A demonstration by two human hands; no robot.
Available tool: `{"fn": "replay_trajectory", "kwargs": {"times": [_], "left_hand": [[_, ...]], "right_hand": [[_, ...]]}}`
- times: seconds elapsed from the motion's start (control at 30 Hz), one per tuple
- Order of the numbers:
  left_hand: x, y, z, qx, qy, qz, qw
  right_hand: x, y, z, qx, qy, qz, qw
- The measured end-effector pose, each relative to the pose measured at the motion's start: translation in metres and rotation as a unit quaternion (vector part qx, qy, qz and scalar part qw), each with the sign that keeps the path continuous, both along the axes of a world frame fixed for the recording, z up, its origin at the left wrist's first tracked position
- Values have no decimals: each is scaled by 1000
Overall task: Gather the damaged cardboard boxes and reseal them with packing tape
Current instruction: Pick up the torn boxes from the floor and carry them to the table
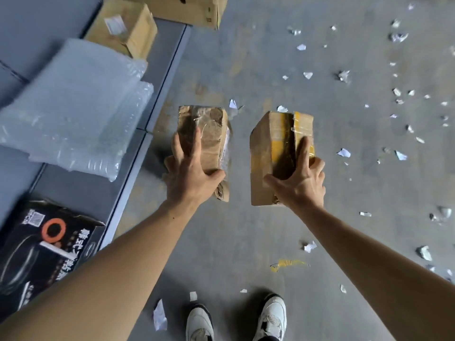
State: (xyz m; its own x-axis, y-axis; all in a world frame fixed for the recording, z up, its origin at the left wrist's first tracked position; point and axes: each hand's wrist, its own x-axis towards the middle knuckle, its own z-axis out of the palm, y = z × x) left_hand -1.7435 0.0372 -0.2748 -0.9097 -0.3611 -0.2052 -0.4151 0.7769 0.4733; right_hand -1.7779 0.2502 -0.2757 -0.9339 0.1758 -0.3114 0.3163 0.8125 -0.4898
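I hold two small worn cardboard boxes in the air above the grey floor. My left hand [190, 173] grips a crumpled brown box [209, 134] wrapped in torn clear tape, thumb on its right side and fingers spread over the top. My right hand [299, 179] grips a second box [270, 148] with yellow tape and a split seam along its top, fingers laid over the seam. No packing tape roll is visible.
A grey table [147, 104] on the left carries bubble wrap [73, 107], a cardboard box [123, 28] and a black printed box [41, 252]. A larger carton [192, 8] stands at the top. Paper scraps [344, 75] litter the floor; my shoes [236, 321] are below.
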Motion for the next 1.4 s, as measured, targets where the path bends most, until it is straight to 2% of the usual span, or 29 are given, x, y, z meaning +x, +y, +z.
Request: {"fn": "replay_trajectory", "kwargs": {"times": [0.33,0.6,0.77,1.1,1.4], "left_hand": [[41,-65,223,-12,47,6,999],[137,-89,344,-26,79,36,996],[197,-89,369,-30,71,78,994],[361,-69,428,-54,90,183,978],[487,-88,472,-73,95,278,953]], "right_hand": [[19,-51,231,-65,74,7,995],[90,-73,357,-112,83,50,989],[136,-71,375,-128,66,64,988],[242,-72,418,-131,74,198,969],[334,-132,481,-149,61,313,936]]}}
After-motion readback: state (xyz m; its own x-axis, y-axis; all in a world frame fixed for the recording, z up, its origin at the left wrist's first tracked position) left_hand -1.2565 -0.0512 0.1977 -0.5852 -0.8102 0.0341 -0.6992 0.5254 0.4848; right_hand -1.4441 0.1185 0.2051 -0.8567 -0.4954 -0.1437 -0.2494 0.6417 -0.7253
